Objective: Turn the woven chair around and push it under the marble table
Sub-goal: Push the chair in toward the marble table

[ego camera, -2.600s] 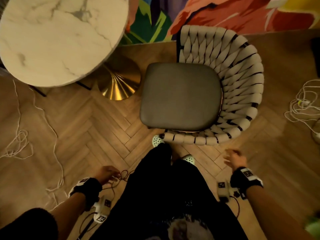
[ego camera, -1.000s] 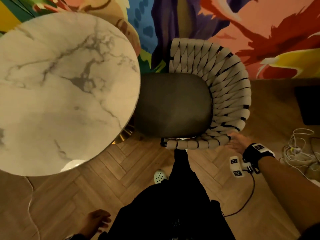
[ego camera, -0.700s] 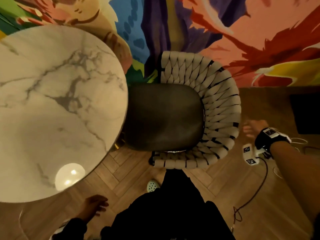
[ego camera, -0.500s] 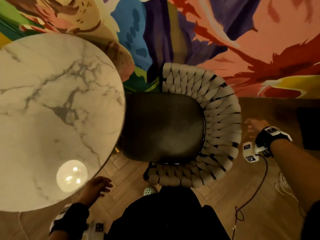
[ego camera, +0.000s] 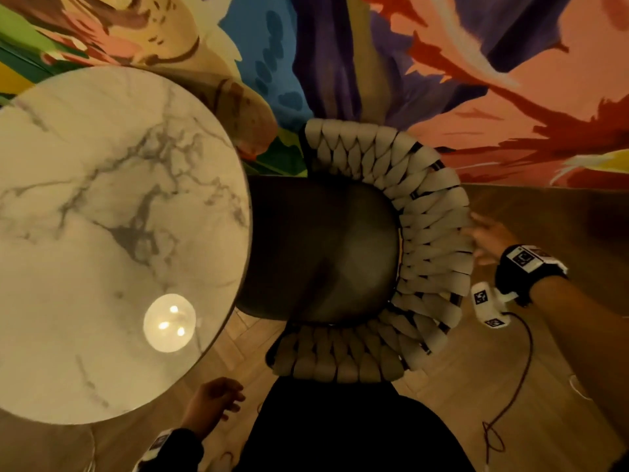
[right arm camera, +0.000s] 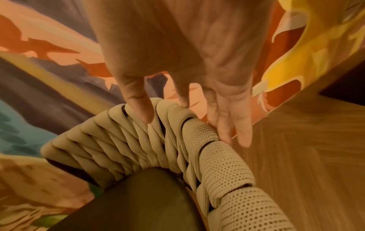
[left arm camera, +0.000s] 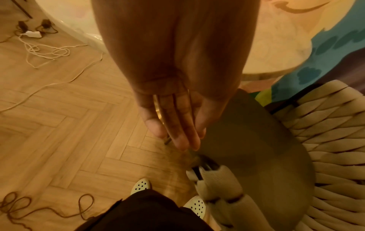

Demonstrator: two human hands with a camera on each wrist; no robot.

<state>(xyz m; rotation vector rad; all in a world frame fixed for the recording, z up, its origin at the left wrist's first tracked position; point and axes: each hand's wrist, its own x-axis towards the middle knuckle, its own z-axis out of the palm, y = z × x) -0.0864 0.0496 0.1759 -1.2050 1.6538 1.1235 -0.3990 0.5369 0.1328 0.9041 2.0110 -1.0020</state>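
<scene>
The woven chair (ego camera: pixel 432 233) has beige straps round its back and a dark seat cushion (ego camera: pixel 323 250). Its open front faces left, and the seat's front edge lies under the rim of the round marble table (ego camera: pixel 112 233). My right hand (ego camera: pixel 483 233) is at the outer right side of the chair back. In the right wrist view its straight fingers (right arm camera: pixel 227 125) touch the woven rim (right arm camera: pixel 197 140) and the thumb lies over the straps. My left hand (ego camera: pixel 214 400) hangs free below the table edge with relaxed fingers (left arm camera: pixel 177 121), holding nothing.
A painted mural wall (ego camera: pixel 442 63) stands right behind the chair and table. White cords (left arm camera: pixel 45 51) and a dark cable (left arm camera: pixel 39 209) lie on the herringbone wood floor. My legs and white perforated shoes (left arm camera: pixel 141 186) are just in front of the chair.
The chair's seat now reaches under the table rim. My right hand has moved from beside the chair onto its woven back. The left hand has risen a little.
</scene>
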